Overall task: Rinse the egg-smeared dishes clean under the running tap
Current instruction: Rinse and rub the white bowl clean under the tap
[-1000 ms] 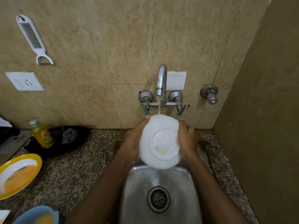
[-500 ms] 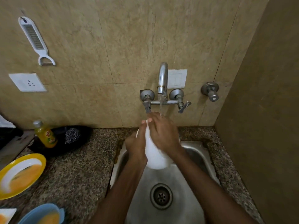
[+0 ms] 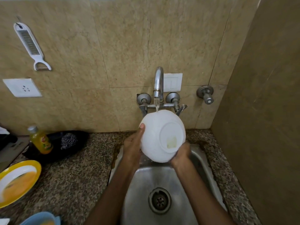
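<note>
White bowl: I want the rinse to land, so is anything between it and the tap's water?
Nothing visible does. From the tap, water falls straight onto the top edge of the white bowl. The left hand grips its left side and the right hand its lower right, both clear of that water.

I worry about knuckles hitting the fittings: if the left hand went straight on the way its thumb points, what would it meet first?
Probably the tap's left valve handle, just beyond the thumb of the left hand gripping the white bowl; depth is unclear.
</note>
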